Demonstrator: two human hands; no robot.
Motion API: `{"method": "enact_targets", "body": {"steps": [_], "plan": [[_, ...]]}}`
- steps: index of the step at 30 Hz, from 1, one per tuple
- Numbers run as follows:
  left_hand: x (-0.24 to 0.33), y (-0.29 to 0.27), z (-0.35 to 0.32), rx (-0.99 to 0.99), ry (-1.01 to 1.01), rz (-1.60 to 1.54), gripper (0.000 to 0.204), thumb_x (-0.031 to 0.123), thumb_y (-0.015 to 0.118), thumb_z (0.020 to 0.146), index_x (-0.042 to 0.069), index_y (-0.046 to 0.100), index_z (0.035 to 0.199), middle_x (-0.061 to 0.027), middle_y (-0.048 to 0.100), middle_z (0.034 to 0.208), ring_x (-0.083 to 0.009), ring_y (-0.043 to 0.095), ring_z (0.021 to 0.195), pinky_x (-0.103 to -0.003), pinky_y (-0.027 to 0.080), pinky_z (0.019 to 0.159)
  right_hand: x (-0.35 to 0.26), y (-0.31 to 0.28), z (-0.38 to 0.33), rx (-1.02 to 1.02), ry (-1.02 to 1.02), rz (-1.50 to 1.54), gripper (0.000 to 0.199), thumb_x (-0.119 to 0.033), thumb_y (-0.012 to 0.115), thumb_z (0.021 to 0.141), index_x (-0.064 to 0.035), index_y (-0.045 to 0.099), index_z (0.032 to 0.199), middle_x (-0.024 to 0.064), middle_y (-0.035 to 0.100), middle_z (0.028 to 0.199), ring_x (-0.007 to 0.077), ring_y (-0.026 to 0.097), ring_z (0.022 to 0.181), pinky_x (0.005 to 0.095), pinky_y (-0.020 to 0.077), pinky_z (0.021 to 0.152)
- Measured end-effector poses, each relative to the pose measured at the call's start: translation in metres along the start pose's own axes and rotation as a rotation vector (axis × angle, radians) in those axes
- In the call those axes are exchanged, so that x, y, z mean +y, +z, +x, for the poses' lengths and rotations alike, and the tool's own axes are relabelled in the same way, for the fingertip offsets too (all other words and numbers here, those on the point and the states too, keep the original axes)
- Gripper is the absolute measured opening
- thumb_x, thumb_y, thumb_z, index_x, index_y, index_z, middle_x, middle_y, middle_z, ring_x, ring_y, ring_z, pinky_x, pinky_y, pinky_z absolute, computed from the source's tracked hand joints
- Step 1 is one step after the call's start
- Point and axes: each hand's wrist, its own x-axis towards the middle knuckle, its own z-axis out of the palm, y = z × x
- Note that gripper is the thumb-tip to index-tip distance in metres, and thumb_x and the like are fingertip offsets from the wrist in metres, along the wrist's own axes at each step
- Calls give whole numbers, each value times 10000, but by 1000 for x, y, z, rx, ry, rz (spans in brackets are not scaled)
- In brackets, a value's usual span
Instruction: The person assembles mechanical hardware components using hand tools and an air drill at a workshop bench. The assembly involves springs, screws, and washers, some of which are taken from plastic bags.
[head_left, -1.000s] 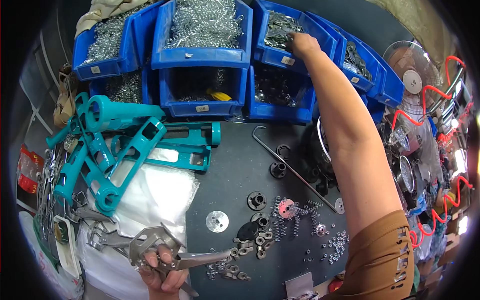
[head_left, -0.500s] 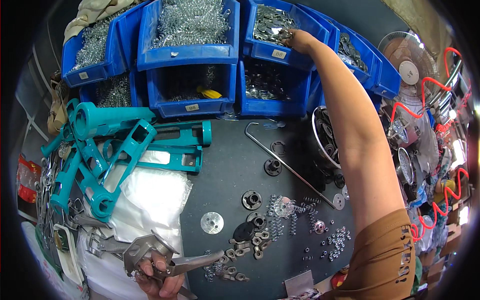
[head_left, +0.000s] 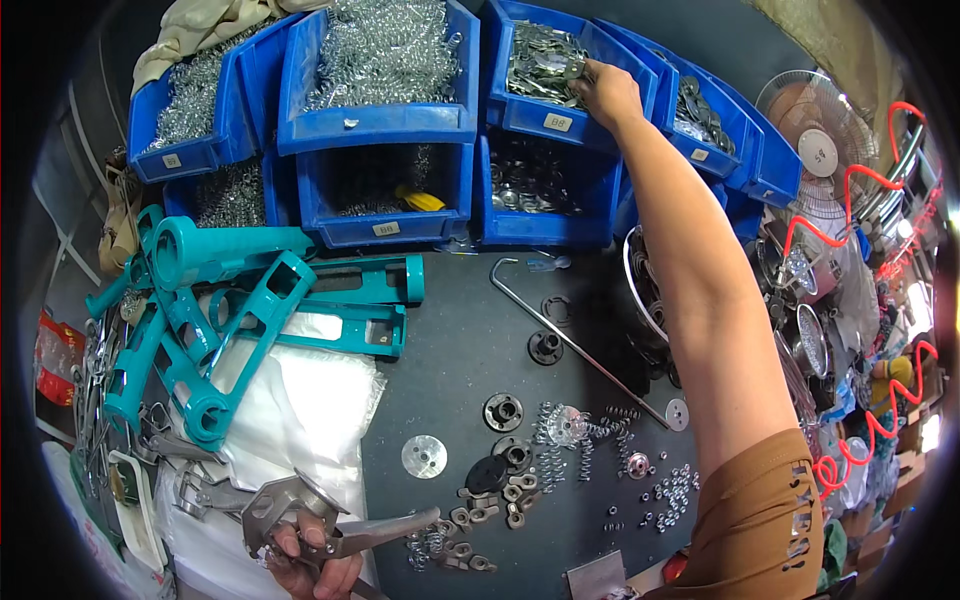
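Low on the left, my left hand (head_left: 318,560) is wrapped round a grey cast-metal part with a lever handle (head_left: 385,530); the handle points right. My right hand (head_left: 610,92) reaches far forward to the upper blue bin of flat metal discs (head_left: 540,65). Its fingers look pinched on a metal disc (head_left: 575,68) at the bin's right side, though the fingertips are partly hidden. Near the left hand lie grey metal links (head_left: 515,490), small springs (head_left: 425,545) and a round plate with holes (head_left: 424,456).
Blue bins of springs (head_left: 385,60) line the back. Teal tubular housings (head_left: 235,250) pile up at the left, partly over white plastic bags (head_left: 310,400). A hooked metal rod (head_left: 575,345), black flanged hubs (head_left: 545,347) and loose nuts (head_left: 672,495) lie on the dark table. A fan (head_left: 815,150) stands back right.
My right hand has drawn up slightly among the discs, and a disc now shows by its fingertips. My left hand keeps its hold on the lever part. The view has shifted slightly.
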Motion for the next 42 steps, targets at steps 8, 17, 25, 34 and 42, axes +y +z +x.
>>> {"method": "enact_targets", "body": {"steps": [8,17,25,34,42], "plan": [[6,-5,-8,4,18,-27,194,225,469,900,74,480,1021,-99,494,1121,-117,498,474,-234,403,396,-3,-8,-8,24,-40,247,336,-267,638,759,-96,602,1046,154,623,963,323,584,916,376,452,788],[5,-9,-6,-17,8,-57,174,220,482,897,83,480,1005,-106,492,1139,-118,501,469,-230,407,384,1,-23,-11,192,-20,838,310,-176,632,793,-12,589,1052,90,648,844,96,598,717,229,465,632],[-1,11,9,-44,1,-9,140,205,482,895,98,473,984,-104,499,1091,-115,510,441,-235,420,357,-7,-132,-138,-291,-238,885,216,-92,606,808,-13,592,1009,40,613,782,96,561,654,222,457,584],[4,12,9,10,3,-24,118,172,537,859,65,513,903,-140,530,1050,-125,525,396,-234,430,308,3,-139,-314,-458,-725,366,298,-42,577,682,-103,570,974,102,592,924,239,613,702,325,502,558],[4,12,10,-2,-14,-35,102,143,501,873,57,525,921,-153,536,1073,-162,557,446,-226,438,312,23,-131,-331,-445,-673,258,290,-65,553,711,-109,559,997,104,588,952,231,612,706,322,497,548]]}}
